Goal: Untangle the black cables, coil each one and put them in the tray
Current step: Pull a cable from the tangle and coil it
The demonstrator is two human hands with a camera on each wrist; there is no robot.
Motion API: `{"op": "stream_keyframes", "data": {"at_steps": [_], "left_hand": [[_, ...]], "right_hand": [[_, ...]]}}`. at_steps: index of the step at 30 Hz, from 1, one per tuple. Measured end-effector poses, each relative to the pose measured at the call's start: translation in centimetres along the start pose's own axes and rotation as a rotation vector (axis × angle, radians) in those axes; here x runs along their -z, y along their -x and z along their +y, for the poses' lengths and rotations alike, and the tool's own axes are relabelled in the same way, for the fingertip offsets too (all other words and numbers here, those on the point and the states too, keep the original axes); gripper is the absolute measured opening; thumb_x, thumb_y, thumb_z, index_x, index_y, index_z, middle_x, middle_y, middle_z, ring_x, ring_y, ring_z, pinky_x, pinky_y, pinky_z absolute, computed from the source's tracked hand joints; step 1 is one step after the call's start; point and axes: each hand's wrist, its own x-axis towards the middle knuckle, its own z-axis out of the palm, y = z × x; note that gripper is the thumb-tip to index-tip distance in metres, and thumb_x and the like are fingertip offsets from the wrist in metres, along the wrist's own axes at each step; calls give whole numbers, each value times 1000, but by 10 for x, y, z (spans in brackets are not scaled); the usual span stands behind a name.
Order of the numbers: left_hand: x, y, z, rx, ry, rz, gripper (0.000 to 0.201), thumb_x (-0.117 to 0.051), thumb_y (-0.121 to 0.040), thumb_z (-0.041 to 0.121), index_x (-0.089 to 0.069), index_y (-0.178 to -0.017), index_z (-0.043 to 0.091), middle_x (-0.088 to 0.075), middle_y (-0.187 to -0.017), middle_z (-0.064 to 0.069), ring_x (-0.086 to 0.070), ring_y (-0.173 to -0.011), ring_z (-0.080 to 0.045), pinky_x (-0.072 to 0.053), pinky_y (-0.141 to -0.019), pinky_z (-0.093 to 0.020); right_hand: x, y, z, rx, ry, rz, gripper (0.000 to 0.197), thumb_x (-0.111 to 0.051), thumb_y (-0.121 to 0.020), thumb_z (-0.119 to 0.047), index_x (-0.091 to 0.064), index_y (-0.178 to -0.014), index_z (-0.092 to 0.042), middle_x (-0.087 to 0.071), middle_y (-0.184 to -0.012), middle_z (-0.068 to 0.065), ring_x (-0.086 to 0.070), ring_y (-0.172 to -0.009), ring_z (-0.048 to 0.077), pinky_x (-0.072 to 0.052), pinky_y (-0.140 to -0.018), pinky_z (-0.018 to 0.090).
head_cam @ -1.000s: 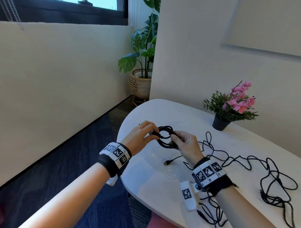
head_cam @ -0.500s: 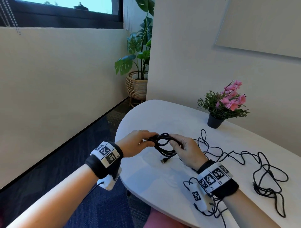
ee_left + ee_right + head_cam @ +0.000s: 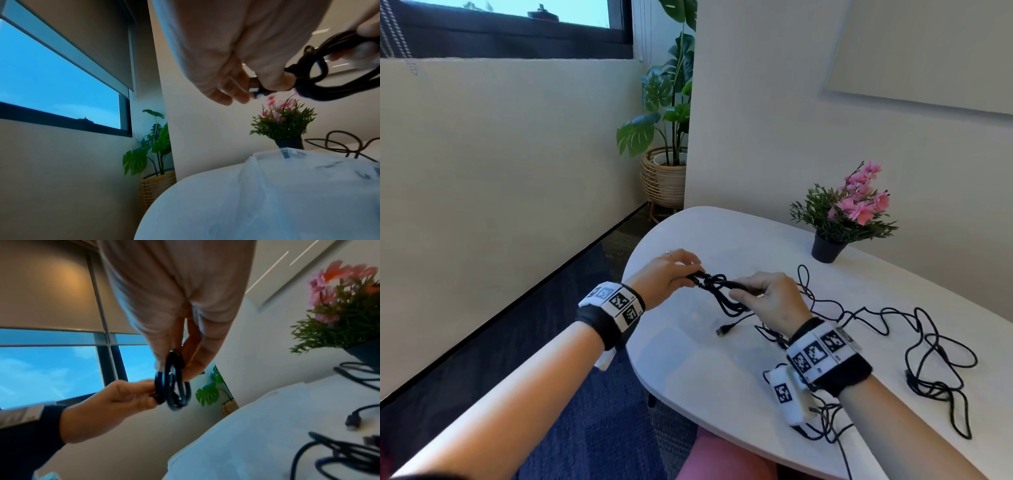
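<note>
The white table [image 3: 722, 370] fills the near right; a tall leafy plant in a woven basket [image 3: 664, 144] stands in the far corner; loose black cables [image 3: 914, 346] sprawl across the table's right, around the right wrist; a small pink-flowered pot [image 3: 842, 219] stands behind them; a clear tray [image 3: 287, 186] lies beneath the hands; the left hand [image 3: 667, 277] pinches one end of the coiled cable [image 3: 722, 291], the right hand [image 3: 770, 301] grips its other side, above the table.

loose cables [image 3: 914, 346] cut off at table edge, clear tray [image 3: 287, 186] blurred, barely discernible
</note>
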Motion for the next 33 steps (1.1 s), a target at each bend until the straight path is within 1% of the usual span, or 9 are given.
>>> {"op": "stream_keyframes", "data": {"at_steps": [2, 6, 9, 13, 20, 23, 26, 29, 33], "left_hand": [[-6, -10, -5, 102, -10, 6, 27, -60, -90, 8, -67, -116, 10, -58, -116, -7, -53, -107, -22, -40, -97, -24], [-13, -17, -13, 261, -15, -57, 28, -62, -88, 8, -68, -115, 10, -61, -109, -9, -57, -104, -24, -43, -96, -30], [-17, -13, -16, 312, -20, -87, 28, -63, -89, 13, -68, -116, 15, -63, -107, -8, -57, -102, -24, -42, -93, -28], [-21, -6, -16, 363, 5, -94, 30, -64, -89, 23, -66, -119, 22, -63, -100, -3, -56, -96, -19, -37, -82, -18], [-29, -1, -9, 434, -120, -216, 30, -67, -84, 41, -70, -111, 29, -67, -90, 0, -61, -86, -18, -46, -75, -26], [-31, -8, -3, 370, -400, -294, 31, -58, -84, 55, -72, -101, 33, -67, -89, 3, -59, -83, -18, -34, -72, -27], [-44, -12, 6, 379, -478, -391, 34, -58, -84, 53, -73, -85, 22, -68, -84, -1, -57, -75, -19, -33, -72, -27], [-55, -14, 10, 342, -568, -408, 32, -51, -88, 48, -62, -80, 19, -69, -96, -5, -62, -91, -23, -34, -80, -31], [-47, -7, 5, 309, -450, -400, 35, -42, -97, 38, -68, -94, 14, -68, -99, -6, -60, -92, -22, -41, -77, -31]], "right_hand": [[-14, -11, 7, -81, -28, 33, 17, -75, -78, -16, -76, -95, -19, -69, -77, -6, -62, -71, 2, -47, -67, 11], [-40, -21, 30, -269, -256, 65, 18, -77, -74, -7, -76, -91, -15, -72, -78, -1, -70, -74, 16, -59, -77, 34], [-49, -21, 41, -347, -376, 86, 20, -75, -75, -1, -74, -95, -3, -70, -77, 2, -67, -69, 14, -58, -63, 22], [-50, -24, 45, -374, -457, 99, 16, -76, -75, -1, -75, -81, -15, -71, -73, 3, -67, -66, 15, -57, -60, 22], [-59, -33, 50, -342, -322, 117, 12, -79, -73, -7, -77, -79, -17, -73, -72, 7, -70, -70, 22, -59, -69, 32], [-61, -31, 50, -265, -162, 131, 13, -78, -74, -12, -77, -87, -12, -73, -76, 5, -70, -72, 17, -58, -72, 27], [-68, -28, 41, -105, -17, 10, 8, -77, -74, -14, -77, -80, -8, -70, -73, 11, -67, -68, 22, -54, -68, 30], [-83, -21, 33, 31, 172, -132, 21, -71, -80, -21, -74, -73, -1, -61, -69, 19, -59, -68, 30, -42, -63, 32], [-74, -18, 39, 91, 269, -244, 24, -57, -93, -20, -72, -100, -3, -62, -87, 22, -60, -81, 32, -38, -68, 27]]}}
